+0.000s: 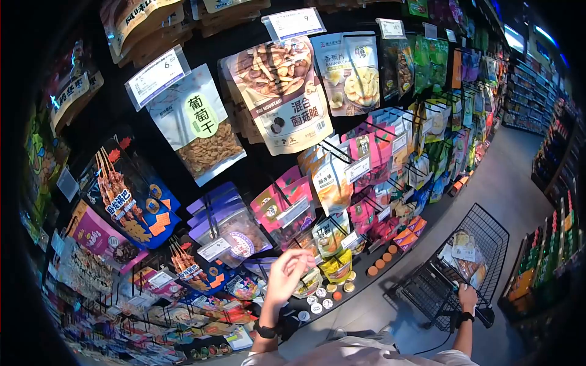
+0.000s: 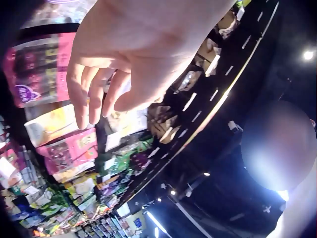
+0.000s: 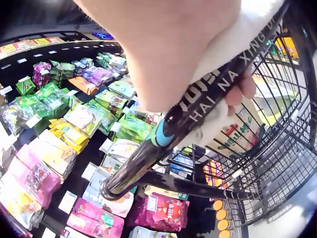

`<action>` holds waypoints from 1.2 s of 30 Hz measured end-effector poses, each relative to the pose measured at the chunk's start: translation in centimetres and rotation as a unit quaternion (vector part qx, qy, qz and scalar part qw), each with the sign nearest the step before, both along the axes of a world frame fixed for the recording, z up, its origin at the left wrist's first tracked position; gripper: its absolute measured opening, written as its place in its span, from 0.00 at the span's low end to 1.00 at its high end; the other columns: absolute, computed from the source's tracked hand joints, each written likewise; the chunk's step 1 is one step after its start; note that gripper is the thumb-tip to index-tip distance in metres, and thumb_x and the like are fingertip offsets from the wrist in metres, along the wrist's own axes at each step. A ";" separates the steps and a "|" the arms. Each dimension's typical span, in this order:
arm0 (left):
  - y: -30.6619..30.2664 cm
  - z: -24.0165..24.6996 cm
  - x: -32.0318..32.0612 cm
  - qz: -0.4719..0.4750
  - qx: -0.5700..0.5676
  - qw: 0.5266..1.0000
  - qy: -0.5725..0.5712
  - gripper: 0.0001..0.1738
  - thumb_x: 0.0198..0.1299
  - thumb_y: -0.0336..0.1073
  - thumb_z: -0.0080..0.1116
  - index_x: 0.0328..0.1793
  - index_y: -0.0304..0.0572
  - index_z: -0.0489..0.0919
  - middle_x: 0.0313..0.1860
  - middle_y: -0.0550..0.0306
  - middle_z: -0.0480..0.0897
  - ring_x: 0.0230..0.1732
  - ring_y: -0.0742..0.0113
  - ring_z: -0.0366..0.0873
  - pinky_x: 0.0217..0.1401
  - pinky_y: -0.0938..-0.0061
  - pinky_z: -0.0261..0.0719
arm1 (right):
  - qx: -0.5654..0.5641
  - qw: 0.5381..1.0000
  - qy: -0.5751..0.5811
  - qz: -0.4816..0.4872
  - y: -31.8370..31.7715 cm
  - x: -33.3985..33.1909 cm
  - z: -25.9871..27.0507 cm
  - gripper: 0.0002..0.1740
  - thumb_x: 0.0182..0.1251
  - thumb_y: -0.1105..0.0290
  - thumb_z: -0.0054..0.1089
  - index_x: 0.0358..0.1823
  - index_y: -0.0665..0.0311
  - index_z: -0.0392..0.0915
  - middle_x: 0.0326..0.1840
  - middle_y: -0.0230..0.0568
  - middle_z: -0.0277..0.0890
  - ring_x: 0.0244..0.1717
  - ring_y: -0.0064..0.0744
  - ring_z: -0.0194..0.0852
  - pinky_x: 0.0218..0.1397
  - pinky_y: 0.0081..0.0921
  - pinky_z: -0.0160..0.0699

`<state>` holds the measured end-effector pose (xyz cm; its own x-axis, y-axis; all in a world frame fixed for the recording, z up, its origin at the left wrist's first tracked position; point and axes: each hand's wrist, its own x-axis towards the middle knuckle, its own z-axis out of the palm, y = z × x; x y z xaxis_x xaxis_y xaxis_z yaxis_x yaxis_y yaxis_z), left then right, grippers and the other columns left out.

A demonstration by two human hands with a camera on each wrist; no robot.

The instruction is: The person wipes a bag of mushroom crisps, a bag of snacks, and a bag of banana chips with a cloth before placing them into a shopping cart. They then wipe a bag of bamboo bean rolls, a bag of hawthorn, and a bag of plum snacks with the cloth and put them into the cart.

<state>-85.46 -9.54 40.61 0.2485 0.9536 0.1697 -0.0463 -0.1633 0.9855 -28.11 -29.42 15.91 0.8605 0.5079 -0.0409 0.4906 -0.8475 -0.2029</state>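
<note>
My left hand (image 1: 288,276) is raised before the hanging snack bags, its fingers loosely bent and nothing held in them. Closest behind it in the head view are a yellow bag (image 1: 337,266) and a purple bag (image 1: 235,232). In the left wrist view, the same hand (image 2: 133,54) overlaps pink and yellow bags. Down at the right, my right hand (image 1: 467,297) grips the handle of a black wire shopping cart (image 1: 491,229). The right wrist view shows its fingers curled round the lettered handle bar (image 3: 208,101), with white material (image 3: 210,126) between hand and bar. Packaged goods (image 1: 464,253) lie in the cart.
Snack bags hang on hooks along the left, among them a raisin bag (image 1: 198,125), a mushroom crisp bag (image 1: 284,100) and a banana chip bag (image 1: 348,73). Round jars (image 1: 316,308) line the bottom ledge. An aisle floor (image 1: 488,177) runs between this rack and the right-hand shelves (image 1: 552,244).
</note>
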 end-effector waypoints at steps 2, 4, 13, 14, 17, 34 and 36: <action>0.5 4.0 0.2 0.007 0.031 0.999 0.010 0.13 0.75 0.33 0.55 0.57 0.31 0.79 0.46 0.51 0.86 0.47 0.66 0.86 0.46 0.75 0.81 | 0.023 0.999 -0.039 -0.007 -0.5 -2.5 0.7 0.34 0.71 0.44 0.45 0.40 0.72 0.86 0.42 0.64 0.84 0.46 0.65 0.83 0.55 0.55 0.78; 1.5 7.3 0.4 0.031 0.088 0.996 -0.001 0.12 0.74 0.33 0.56 0.56 0.32 0.79 0.45 0.52 0.86 0.44 0.67 0.86 0.44 0.75 0.81 | 0.030 0.998 -0.050 0.006 -0.9 -3.6 0.3 0.34 0.72 0.45 0.45 0.36 0.72 0.85 0.38 0.64 0.84 0.42 0.66 0.83 0.51 0.57 0.78; 14.0 15.6 3.5 0.300 0.296 0.904 0.073 0.43 0.59 0.46 0.76 0.70 0.25 0.66 0.58 0.42 0.81 0.57 0.63 0.80 0.62 0.68 0.78 | 0.090 0.993 -0.028 0.064 -0.7 -8.8 1.6 0.31 0.74 0.48 0.48 0.33 0.72 0.86 0.32 0.65 0.82 0.36 0.68 0.83 0.44 0.58 0.79; 14.6 16.3 3.9 0.298 0.275 0.909 0.098 0.46 0.55 0.50 0.78 0.68 0.24 0.66 0.55 0.42 0.82 0.54 0.64 0.81 0.59 0.70 0.78 | 0.108 0.991 -0.007 0.083 -0.7 -8.9 1.3 0.32 0.74 0.47 0.49 0.33 0.73 0.85 0.32 0.66 0.82 0.36 0.68 0.82 0.44 0.57 0.78; 15.1 16.8 5.3 0.319 0.271 0.901 0.114 0.45 0.50 0.53 0.81 0.59 0.24 0.70 0.42 0.49 0.85 0.42 0.68 0.82 0.50 0.74 0.79 | 0.147 0.979 0.043 0.133 -1.2 -8.6 1.1 0.32 0.73 0.44 0.51 0.35 0.71 0.84 0.32 0.65 0.82 0.37 0.68 0.82 0.43 0.56 0.78; 5.6 15.8 10.4 0.148 0.250 0.921 -0.260 0.12 0.72 0.35 0.62 0.51 0.39 0.71 0.46 0.53 0.83 0.48 0.67 0.83 0.56 0.67 0.83 | 0.340 0.893 0.200 0.217 -1.3 -9.5 14.7 0.15 0.67 0.64 0.61 0.28 0.69 0.79 0.22 0.47 0.76 0.29 0.38 0.80 0.36 0.36 0.73; 4.0 16.1 10.7 0.108 0.240 0.934 -0.244 0.12 0.72 0.36 0.61 0.53 0.38 0.72 0.48 0.52 0.83 0.51 0.65 0.83 0.61 0.65 0.81 | 0.321 0.898 0.188 0.235 -0.9 -10.3 15.9 0.17 0.69 0.61 0.62 0.29 0.69 0.79 0.23 0.48 0.77 0.29 0.41 0.80 0.36 0.38 0.73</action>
<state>-74.71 -5.57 56.73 -0.1587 0.7582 0.6324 -0.3858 -0.6372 0.6671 -38.44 -30.34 31.83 0.5307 0.8347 0.1472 0.5580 -0.2134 -0.8019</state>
